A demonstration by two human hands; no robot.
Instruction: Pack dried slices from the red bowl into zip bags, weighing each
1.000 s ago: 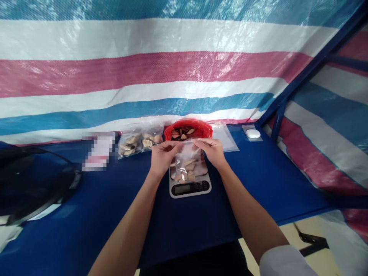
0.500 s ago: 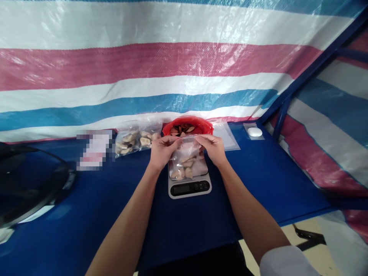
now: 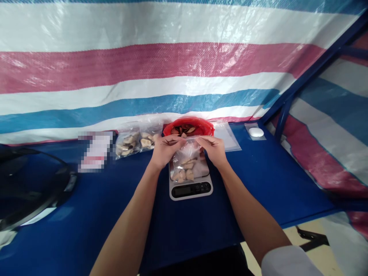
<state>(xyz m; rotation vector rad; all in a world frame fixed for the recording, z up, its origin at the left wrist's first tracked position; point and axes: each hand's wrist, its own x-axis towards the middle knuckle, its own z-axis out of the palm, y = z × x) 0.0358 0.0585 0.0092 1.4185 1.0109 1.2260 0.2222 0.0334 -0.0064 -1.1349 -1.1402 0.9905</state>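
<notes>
A clear zip bag (image 3: 184, 163) with several pale, dried-looking slices in its lower part lies over a small white digital scale (image 3: 191, 190). My left hand (image 3: 166, 151) pinches the bag's top edge on the left, fingers closed. On the right, my right hand (image 3: 212, 150) grips the same edge between thumb and fingers. The scale's display is dark. Right behind my hands stands a red plastic-lined container (image 3: 188, 123) with dark and tan slices inside; its front is partly hidden by the bag and my fingers.
Left of the container lie clear bags of similar slices (image 3: 128, 145). Flat empty bags (image 3: 230, 140) and a white rounded case (image 3: 255, 132) are to the right. A black object (image 3: 37, 188) occupies the table's left side. A striped sheet (image 3: 143, 65) hangs behind.
My left hand has slid slightly right along the bag's top edge, bringing the two hands closer together. The whole view has shifted a little.
</notes>
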